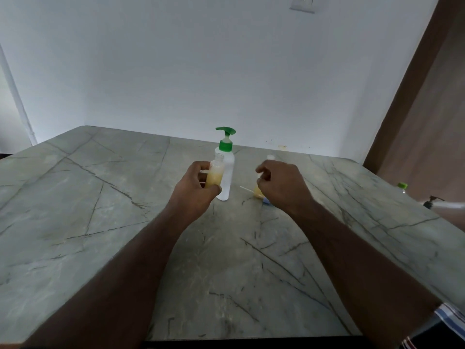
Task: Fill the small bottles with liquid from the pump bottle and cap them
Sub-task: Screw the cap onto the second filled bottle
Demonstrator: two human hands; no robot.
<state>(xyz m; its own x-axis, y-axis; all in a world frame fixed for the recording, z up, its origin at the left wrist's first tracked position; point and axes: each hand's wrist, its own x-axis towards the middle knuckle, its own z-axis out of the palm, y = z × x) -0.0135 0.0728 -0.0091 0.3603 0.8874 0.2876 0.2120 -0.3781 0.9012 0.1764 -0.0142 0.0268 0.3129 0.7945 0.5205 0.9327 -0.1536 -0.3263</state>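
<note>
My left hand (195, 190) grips a small clear bottle (216, 173), upright and uncapped, about half full of yellow liquid. Just behind and to its right stands the white pump bottle (228, 177) with a green pump head, on the marble table (100, 222). My right hand (281, 185) hovers to the right with loosely curled fingers, and nothing shows between them. Under it a second small bottle (258, 191) with yellow liquid is mostly hidden. A blue piece (266, 202) peeks out below the hand.
A thin white stick (245, 189) lies between the pump bottle and my right hand. A small whitish object (270, 156) shows just beyond my right hand. More bottles (402, 187) stand past the table's right edge. A white wall lies behind the table.
</note>
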